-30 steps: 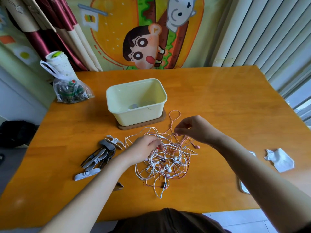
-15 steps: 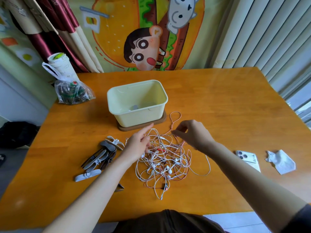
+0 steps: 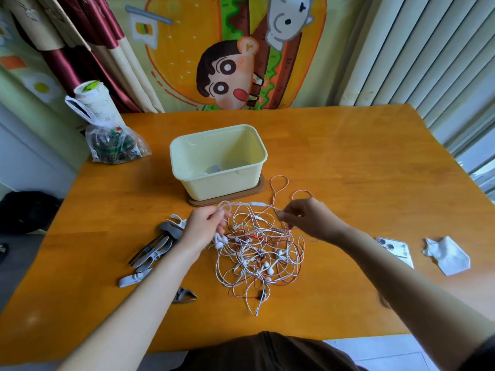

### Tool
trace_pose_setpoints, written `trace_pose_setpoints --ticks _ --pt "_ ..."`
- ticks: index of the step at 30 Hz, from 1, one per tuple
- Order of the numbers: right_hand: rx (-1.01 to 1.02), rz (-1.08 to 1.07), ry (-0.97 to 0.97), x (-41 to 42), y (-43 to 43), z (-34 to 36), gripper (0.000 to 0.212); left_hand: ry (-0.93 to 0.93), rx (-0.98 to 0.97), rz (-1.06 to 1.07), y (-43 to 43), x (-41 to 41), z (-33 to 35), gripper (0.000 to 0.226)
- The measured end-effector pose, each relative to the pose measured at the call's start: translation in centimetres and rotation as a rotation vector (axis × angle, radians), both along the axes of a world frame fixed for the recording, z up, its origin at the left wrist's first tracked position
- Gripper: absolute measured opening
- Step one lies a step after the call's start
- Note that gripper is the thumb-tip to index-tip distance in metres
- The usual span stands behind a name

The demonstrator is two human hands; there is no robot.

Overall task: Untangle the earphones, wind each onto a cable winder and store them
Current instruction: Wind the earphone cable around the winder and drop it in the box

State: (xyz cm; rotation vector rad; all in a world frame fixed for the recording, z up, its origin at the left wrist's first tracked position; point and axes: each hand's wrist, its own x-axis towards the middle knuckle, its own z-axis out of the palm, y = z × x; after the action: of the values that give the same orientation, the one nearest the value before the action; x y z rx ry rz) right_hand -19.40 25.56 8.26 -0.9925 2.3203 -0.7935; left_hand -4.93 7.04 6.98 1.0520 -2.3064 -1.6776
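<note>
A tangle of white and pink-red earphone cables lies on the wooden table in front of me. My left hand grips white cable and earbuds at the tangle's left edge. My right hand pinches a cable at the upper right of the tangle; a white strand with an inline remote stretches between both hands. Several grey and white cable winders lie left of the tangle, partly under my left forearm. A pale yellow storage box stands open on a brown base behind the tangle.
A phone and a crumpled white tissue lie at the right. A plastic bag with a white cup sits at the back left. One grey winder lies near my left forearm. Curtains hang behind the table.
My left hand has gone from pointing with straight fingers to curling round cable at the tangle's left. My right hand shifted a little right and down, and a strand is now drawn between the hands.
</note>
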Motion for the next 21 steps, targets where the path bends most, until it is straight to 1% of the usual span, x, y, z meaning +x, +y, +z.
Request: trace_pose_setpoints --ticks 2,4,5,6,8,9,11,13,15,17,19,21 --pt "0.041 -0.076 -0.044 -1.3 1.5 -0.9 0.024 -0.03 0.018 0.09 -1.4 0.5 -1.0 0.031" --pt "0.051 -0.162 -0.08 -2.3 2.5 -1.5 0.025 -0.087 -0.002 0.096 -2.2 0.8 -1.9 0.024" --pt "0.051 -0.195 -0.066 -2.5 2.7 -1.6 0.025 -0.109 0.002 0.082 -2.3 0.9 -2.2 0.022" --pt "0.049 -0.222 -0.03 -2.5 2.7 -1.4 0.025 -0.126 0.023 0.055 -2.0 0.9 -2.1 0.025" --pt "0.018 -0.256 0.064 -2.2 2.1 -0.6 0.027 -0.125 0.079 -0.031 -0.9 0.5 -1.4 0.044" --pt "-0.005 -0.25 0.103 -1.9 1.6 0.0 0.026 -0.105 0.096 -0.085 -0.2 0.2 -0.8 0.052" --pt "-0.05 -0.193 0.146 -0.9 0.5 1.3 0.023 -0.051 0.113 -0.19 1.3 -0.6 0.6 0.055" --pt "-0.104 -0.118 0.154 0.3 -0.8 2.2 0.023 0.007 0.104 -0.294 2.8 -1.5 1.8 0.049" --pt "-0.167 -0.055 0.142 1.3 -1.9 2.9 0.022 0.061 0.059 -0.359 4.0 -2.3 2.4 0.032" --pt "-0.224 -0.009 0.097 1.8 -2.6 3.2 0.02 0.095 0.003 -0.337 4.7 -2.8 3.0 0.014" --pt "-0.257 0.025 0.009 1.8 -2.7 3.1 0.017 0.123 -0.062 -0.285 4.4 -2.8 2.8 0.023" --pt "-0.214 0.04 -0.049 1.3 -2.2 2.6 0.018 0.137 -0.093 -0.225 3.5 -2.3 2.6 0.028"
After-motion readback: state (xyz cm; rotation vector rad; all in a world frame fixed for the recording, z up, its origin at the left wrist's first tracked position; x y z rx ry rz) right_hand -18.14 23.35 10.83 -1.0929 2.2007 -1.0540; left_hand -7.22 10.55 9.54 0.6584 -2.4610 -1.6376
